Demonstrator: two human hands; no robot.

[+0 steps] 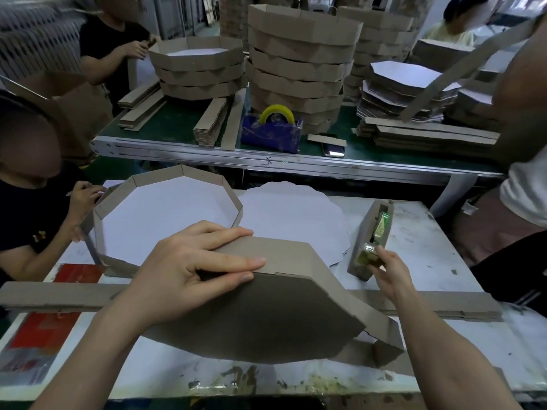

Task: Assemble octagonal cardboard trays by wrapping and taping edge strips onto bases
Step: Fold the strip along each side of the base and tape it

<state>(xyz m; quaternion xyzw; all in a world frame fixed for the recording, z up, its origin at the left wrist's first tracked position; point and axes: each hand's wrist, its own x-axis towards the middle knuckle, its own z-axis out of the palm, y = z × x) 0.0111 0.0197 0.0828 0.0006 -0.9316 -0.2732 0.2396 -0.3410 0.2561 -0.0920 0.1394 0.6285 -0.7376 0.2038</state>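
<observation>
Octagonal tray base (266,315) was held brown side up and tilted over the near edge of the table (429,241), with the edge strip (281,255) already folded along its far and right-hand sides. The left hand (192,261) was laid flat over the seam, its fingers straight and pressing strip against base. The right hand (387,270) was stretched out to the tape dispenser (373,232), which stood just beside the tray on the table. Its fingers were curled on the dispenser's front end, where the tape comes out. Whether the tape itself was pinched could not be told.

The step in hand was judged to be the fetching of tape for the joint. A length would next need to be drawn off, cut and laid across strip and base while the left hand's pressure was kept, lest the strip spring away.

No brand, label or writing could be read. Only a green and yellow pattern was seen on the roll inside the cardboard-clad dispenser.
</observation>
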